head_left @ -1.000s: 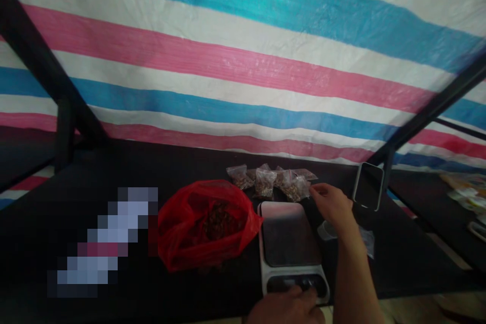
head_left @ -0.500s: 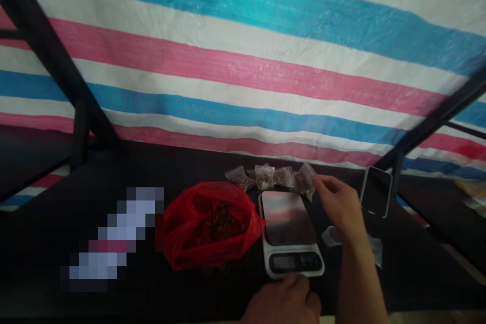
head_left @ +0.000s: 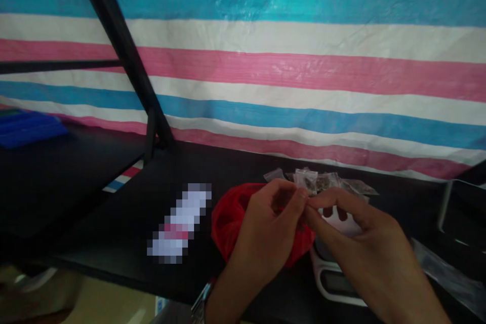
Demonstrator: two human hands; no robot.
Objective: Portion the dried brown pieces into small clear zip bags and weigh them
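My left hand (head_left: 268, 225) and my right hand (head_left: 360, 240) meet at the fingertips, both pinched, over the gap between a red plastic bag (head_left: 230, 212) and a kitchen scale (head_left: 332, 283). Whatever lies between the fingertips is too small or hidden to make out. The red bag sits behind my left hand, its contents covered from view. My right hand and forearm hide much of the scale; part of its white body and dark display shows. Just beyond the fingers are several small clear zip bags (head_left: 326, 179) with brownish bits inside.
A pixelated pale strip (head_left: 180, 225) lies on the black tabletop (head_left: 205, 162) at left. Clear plastic bags (head_left: 450, 271) and a white-edged dark device (head_left: 463, 210) are at right. A slanted black post (head_left: 125, 45) stands before the striped sheet (head_left: 304, 73).
My right hand has come back from the small zip bags at the rear. My left hand has risen from the scale's front edge to meet it. The view has swung left.
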